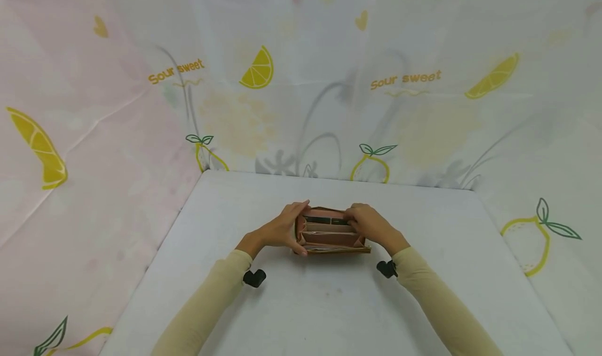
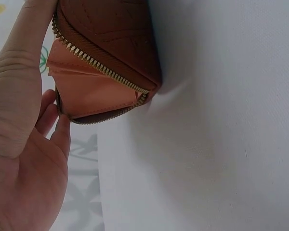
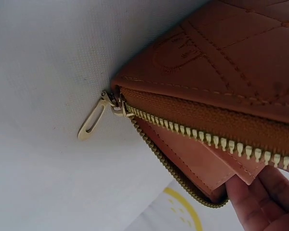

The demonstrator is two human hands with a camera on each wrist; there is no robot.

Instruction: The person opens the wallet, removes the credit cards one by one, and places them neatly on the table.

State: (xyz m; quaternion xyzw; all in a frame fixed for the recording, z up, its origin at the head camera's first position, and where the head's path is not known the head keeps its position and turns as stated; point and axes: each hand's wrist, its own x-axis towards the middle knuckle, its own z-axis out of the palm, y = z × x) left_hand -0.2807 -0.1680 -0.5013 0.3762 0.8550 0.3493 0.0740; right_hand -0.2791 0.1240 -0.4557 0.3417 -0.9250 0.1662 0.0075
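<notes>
A brown zip-around wallet (image 1: 329,239) stands unzipped on the white table, its pink pleated compartments facing up. Brass zipper teeth and stitched leather show in both wrist views. My left hand (image 1: 281,228) grips the wallet's left end, thumb on the near side and fingers on the far side. Two dark cards (image 1: 317,220) sit side by side in the far compartment. My right hand (image 1: 372,224) has its fingers curled over the far right edge, fingertips beside the right-hand card; whether they pinch that card is hidden. Pale papers (image 1: 324,248) show in the near compartment.
A metal zipper pull (image 3: 92,120) hangs at the wallet's right end. The white table (image 1: 310,309) extends around the wallet. A lemon-printed cloth (image 1: 301,84) rises behind it and at both sides. Black wrist devices (image 1: 254,278) sit below both hands.
</notes>
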